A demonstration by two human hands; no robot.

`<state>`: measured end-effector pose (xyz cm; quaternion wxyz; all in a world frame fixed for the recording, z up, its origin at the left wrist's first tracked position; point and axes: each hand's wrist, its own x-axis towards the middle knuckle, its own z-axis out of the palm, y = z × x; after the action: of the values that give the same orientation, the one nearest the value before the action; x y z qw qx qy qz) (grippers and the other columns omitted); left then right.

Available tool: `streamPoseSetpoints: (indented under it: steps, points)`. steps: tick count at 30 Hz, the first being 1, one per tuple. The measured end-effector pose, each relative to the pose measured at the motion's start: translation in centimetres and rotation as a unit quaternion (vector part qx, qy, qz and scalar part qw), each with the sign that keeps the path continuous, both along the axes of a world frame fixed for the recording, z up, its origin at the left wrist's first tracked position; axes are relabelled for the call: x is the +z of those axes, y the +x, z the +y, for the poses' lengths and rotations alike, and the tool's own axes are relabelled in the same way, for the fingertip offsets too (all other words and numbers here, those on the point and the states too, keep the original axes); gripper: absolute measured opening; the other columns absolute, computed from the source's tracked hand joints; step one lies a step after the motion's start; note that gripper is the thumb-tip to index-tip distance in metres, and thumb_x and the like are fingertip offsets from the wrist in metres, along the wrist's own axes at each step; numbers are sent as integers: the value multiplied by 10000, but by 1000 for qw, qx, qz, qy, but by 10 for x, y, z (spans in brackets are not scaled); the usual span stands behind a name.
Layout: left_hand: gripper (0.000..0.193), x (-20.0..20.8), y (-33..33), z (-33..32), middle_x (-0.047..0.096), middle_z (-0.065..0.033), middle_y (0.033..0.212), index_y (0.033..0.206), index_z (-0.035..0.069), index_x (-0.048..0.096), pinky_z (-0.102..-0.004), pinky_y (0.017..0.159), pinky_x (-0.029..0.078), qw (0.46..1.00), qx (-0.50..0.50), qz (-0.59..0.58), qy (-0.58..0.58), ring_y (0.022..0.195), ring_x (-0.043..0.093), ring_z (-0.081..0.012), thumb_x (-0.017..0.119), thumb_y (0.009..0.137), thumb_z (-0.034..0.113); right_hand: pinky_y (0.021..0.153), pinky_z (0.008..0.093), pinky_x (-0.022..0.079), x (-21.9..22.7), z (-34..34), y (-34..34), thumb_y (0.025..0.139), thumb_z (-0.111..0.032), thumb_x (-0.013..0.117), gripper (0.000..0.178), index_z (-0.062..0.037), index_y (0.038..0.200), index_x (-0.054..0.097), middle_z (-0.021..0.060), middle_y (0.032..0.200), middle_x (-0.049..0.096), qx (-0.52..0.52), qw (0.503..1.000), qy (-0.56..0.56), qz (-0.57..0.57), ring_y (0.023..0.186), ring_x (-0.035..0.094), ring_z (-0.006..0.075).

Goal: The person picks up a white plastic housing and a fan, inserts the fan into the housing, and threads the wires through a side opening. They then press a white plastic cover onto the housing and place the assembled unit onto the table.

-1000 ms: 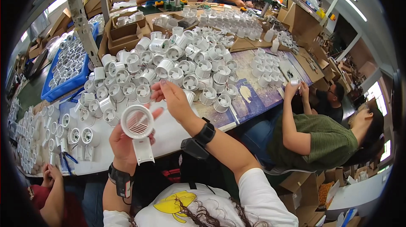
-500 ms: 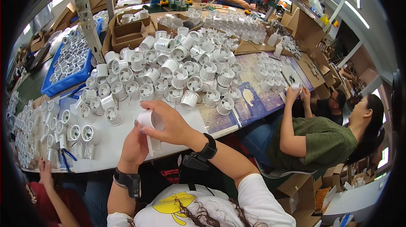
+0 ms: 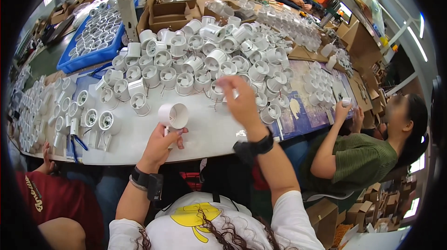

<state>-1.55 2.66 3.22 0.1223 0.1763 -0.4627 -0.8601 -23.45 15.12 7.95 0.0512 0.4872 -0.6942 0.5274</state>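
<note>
My left hand (image 3: 158, 150) is closed round the handle of a white plastic fan housing (image 3: 173, 116). Its round hollow head, with slots inside, tilts up above my fingers. My right hand (image 3: 242, 101) is stretched over the near edge of a big heap of white round fan units (image 3: 191, 66), several with small blades and thin wires. Motion smears its fingers, so whether they touch a unit is unclear.
Left on the white tabletop (image 3: 135, 145) stand more housings with handles (image 3: 108, 122) and blue-handled pliers (image 3: 74, 147). A blue crate (image 3: 88, 64) of round parts is beyond. Co-workers sit on both sides; the one in green (image 3: 358, 150) holds a white part.
My right hand has left the housing and moved right and away from me to the heap. My left hand keeps hold of the housing, now turned with its round opening showing.
</note>
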Motion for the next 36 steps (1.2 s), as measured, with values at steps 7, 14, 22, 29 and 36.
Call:
streamPoseSetpoints:
  steps: [7,14,22,29,36]
  points:
    - [329,-26,0,2,617,-120,960,1161,4,466,-325,641,523,997,42,-22,-58,678,589,-161,598,860,-2,724,338,521,46,-40,-89,823,-201,682,370,-30,1138,593,131,984,663,-120,981,82,131,827,639,233]
    - [291,-38,11,2,612,-149,937,1119,9,464,-336,652,516,995,82,-35,-51,686,589,-180,594,859,3,913,461,458,52,-118,-96,724,-378,734,663,-37,1243,499,184,1087,631,-180,915,308,187,1024,598,358]
    - [260,-32,3,0,616,-154,939,1110,9,465,-333,644,515,998,51,2,-33,684,587,-175,575,875,0,863,425,484,34,-123,-123,727,-337,719,592,-76,1213,507,176,1075,608,-221,898,293,242,1011,594,353]
    - [244,-35,5,2,619,-151,941,1105,8,478,-325,655,512,998,54,10,-40,689,584,-169,571,879,9,841,374,491,65,-100,-87,727,-250,720,540,-55,1181,500,159,1043,554,-134,977,52,155,941,594,303]
    - [233,-36,11,-4,621,-133,958,1109,14,495,-311,659,499,997,71,30,3,701,579,-161,565,888,33,814,340,475,68,-32,-3,788,-243,701,504,-63,1220,513,128,1043,563,53,998,30,22,894,579,245]
